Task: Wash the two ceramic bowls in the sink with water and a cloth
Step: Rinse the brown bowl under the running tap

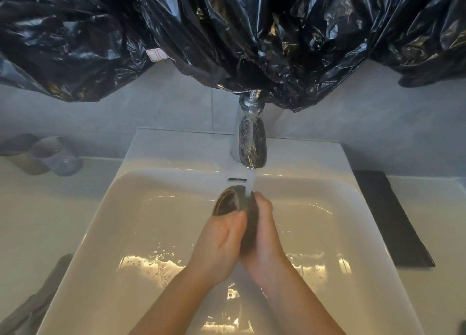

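Observation:
A dark ceramic bowl (227, 203) is held on its side over the white sink (106, 233), its opening turned to the left, under the water running from the chrome faucet (249, 143). My left hand (222, 241) grips the bowl from below, thumb near the rim. My right hand (264, 228) wraps round the bowl's outer side, fingertips in the stream. Beneath my forearms something with a curved edge (227, 309) lies low in the basin; I cannot tell if it is the second bowl. A grey cloth (37, 299) lies on the counter at the left.
Black plastic sheeting (227, 32) hangs over the wall behind the faucet. Two cups (50, 155) stand on the counter at the back left. A black folded cloth or mat (390, 218) lies right of the sink. Water drops dot the basin floor.

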{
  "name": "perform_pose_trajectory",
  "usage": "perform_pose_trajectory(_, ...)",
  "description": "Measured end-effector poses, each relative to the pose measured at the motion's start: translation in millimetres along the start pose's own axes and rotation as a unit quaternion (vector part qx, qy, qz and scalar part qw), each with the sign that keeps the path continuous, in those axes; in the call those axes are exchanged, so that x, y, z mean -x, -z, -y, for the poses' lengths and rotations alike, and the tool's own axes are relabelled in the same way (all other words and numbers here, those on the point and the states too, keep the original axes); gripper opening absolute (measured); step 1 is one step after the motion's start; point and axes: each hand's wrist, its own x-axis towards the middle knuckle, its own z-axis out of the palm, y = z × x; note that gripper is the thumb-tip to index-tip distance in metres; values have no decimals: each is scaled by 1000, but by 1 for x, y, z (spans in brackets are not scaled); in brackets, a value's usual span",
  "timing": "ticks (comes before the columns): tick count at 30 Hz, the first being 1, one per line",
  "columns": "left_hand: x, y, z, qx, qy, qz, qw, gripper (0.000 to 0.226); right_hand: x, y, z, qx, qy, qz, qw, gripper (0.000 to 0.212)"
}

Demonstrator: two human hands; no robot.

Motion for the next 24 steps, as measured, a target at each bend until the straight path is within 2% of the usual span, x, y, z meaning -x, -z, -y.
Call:
perform_pose_trajectory(2,-3,-6,-11,106,82,-31,991,52,-1,1,-6,74,57,-25,995,28)
perform_pose_trajectory(3,-5,-9,-16,151,126,-55,979,55,-4,5,-10,121,103,-49,986,29)
perform_pose_trajectory(5,-7,-14,-19,147,145,-76,975,54,-7,9,-16,154,155,-42,975,44)
perform_pose_trajectory(6,-7,-15,-17,131,126,-81,980,52,-5,6,-14,134,149,-48,979,39)
perform_pose_trajectory(7,-6,-15,-14,107,100,-75,986,54,-2,2,-10,107,121,-51,986,31)
perform_pose_trajectory(10,-1,-6,4,-13,-15,-25,999,53,0,1,1,-23,0,-33,999,49)
perform_pose_trajectory(12,-3,1,8,-118,-60,29,991,45,1,4,7,-50,-39,-52,997,55)
perform_pose_trajectory(14,-5,1,2,-235,-86,78,965,42,4,5,12,-61,-65,-59,994,59)
perform_pose_trajectory(18,-11,5,1,-310,-140,136,931,39,6,18,17,-93,-61,-69,991,52)
perform_pose_trajectory(21,-10,16,3,-371,-176,200,889,60,3,22,15,-84,-67,-65,992,53)
perform_pose_trajectory(23,-7,20,1,-410,-161,190,877,71,3,19,14,-70,-47,-62,995,53)
perform_pose_trajectory(24,-5,19,0,-456,-158,171,859,72,3,17,15,-64,-30,-60,996,52)
